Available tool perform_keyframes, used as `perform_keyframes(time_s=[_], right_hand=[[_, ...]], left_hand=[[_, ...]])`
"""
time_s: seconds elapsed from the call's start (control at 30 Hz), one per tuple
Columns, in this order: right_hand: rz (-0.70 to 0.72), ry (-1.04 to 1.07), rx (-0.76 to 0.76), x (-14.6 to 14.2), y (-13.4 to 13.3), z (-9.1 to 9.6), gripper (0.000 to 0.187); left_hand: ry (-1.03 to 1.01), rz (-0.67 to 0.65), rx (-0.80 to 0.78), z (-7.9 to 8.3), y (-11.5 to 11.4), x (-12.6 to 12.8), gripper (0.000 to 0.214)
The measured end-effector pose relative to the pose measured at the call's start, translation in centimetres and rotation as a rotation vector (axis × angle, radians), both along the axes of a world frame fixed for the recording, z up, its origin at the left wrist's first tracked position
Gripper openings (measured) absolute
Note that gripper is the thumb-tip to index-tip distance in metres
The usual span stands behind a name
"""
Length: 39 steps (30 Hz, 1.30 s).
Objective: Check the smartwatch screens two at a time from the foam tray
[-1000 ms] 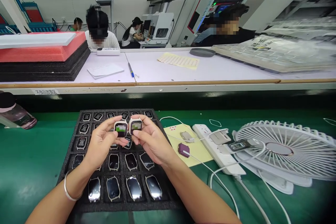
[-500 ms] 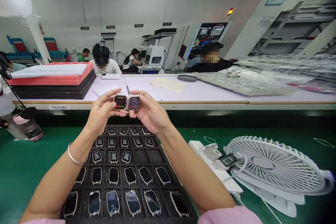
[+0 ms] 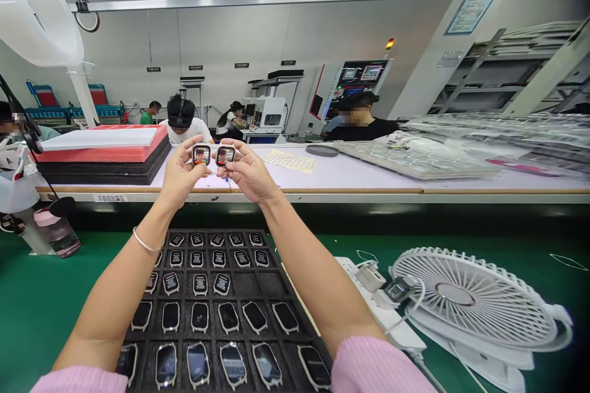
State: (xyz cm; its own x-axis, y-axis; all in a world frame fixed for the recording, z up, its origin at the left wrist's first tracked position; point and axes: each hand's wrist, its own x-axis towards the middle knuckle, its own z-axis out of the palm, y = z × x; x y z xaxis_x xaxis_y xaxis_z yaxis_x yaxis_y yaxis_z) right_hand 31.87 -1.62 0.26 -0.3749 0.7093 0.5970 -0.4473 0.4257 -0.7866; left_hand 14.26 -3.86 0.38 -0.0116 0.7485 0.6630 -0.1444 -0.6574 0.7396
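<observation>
My left hand point(image 3: 181, 175) grips one square smartwatch point(image 3: 201, 155) by its edges, thumb below and fingers above. A second smartwatch point(image 3: 225, 156) is pinched in my right hand point(image 3: 250, 173), side by side with the first. Both screens face me and show lit, colourful pictures. Below my forearms lies a black foam tray point(image 3: 249, 285) whose compartments hold several strapless watches. Those in the far rows show white text on dark screens; the nearer rows have dark screens. Two compartments in the third row hold no watch.
On the right stand a white fan point(image 3: 479, 301) and a power strip point(image 3: 396, 325) with chargers and cables. Stacked foam sheets point(image 3: 101, 156) sit on the shelf at left, plastic trays point(image 3: 428, 150) at right. A bottle point(image 3: 58, 233) stands far left. Several people work beyond.
Both hands have lifted the two watches higher over the tray and tilted their screens, which now look brighter. My view has tipped upward a little.
</observation>
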Motion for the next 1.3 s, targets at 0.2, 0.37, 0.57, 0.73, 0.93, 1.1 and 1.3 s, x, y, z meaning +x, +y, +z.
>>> perform_keyframes(time_s=[0.2,0.37,0.57,0.73,0.93,1.1,1.3], right_hand=[[-0.013,-0.033,0.049,0.3,-0.9,0.8,0.055],[-0.028,-0.039,0.088,0.6,-0.9,1.6,0.055],[-0.007,-0.021,0.087,0.9,-2.2,1.5,0.054],[0.050,-0.020,-0.045,1.1,-5.3,-2.9,0.055],[0.081,-0.050,-0.255,1.3,-9.6,-10.2,0.048],[0.157,-0.034,-0.392,1.2,-11.9,-13.4,0.041],[0.185,-0.024,-0.513,1.1,-12.9,-14.2,0.036]], left_hand=[[0.035,0.007,0.065,1.0,-0.2,0.3,0.062],[0.043,0.004,0.106,2.0,-0.3,0.7,0.060],[0.060,0.015,0.114,1.6,-1.3,0.9,0.055],[0.065,-0.042,-0.035,-2.6,-4.8,0.6,0.056],[0.115,-0.082,-0.314,-8.7,-10.1,-0.1,0.050],[0.125,-0.051,-0.453,-11.4,-12.9,-0.3,0.043],[0.103,0.002,-0.486,-12.3,-14.0,0.0,0.035]])
